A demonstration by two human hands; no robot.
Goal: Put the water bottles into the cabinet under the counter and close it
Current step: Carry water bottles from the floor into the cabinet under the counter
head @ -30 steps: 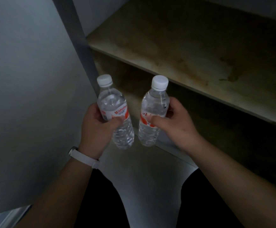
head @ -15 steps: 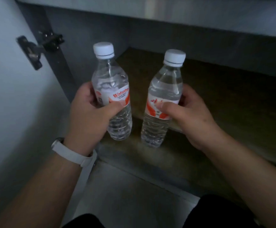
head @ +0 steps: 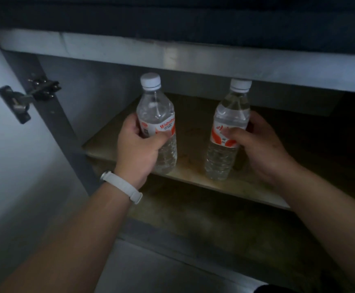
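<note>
The left hand (head: 137, 151) curls its fingers round a clear plastic, white-capped, red-labelled water bottle (head: 157, 111). At its 3 o'clock the right hand (head: 261, 149) grips a matching second bottle (head: 230, 113). Both are upright at the front of the open cabinet's worn wooden shelf (head: 113, 142).

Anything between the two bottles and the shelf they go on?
Nothing visible. The left hand and right hand hold the left bottle and right bottle upright at the shelf edge, and the wood behind them is bare; its far right is too dark to judge. The rail sits close above both bottles.
</note>
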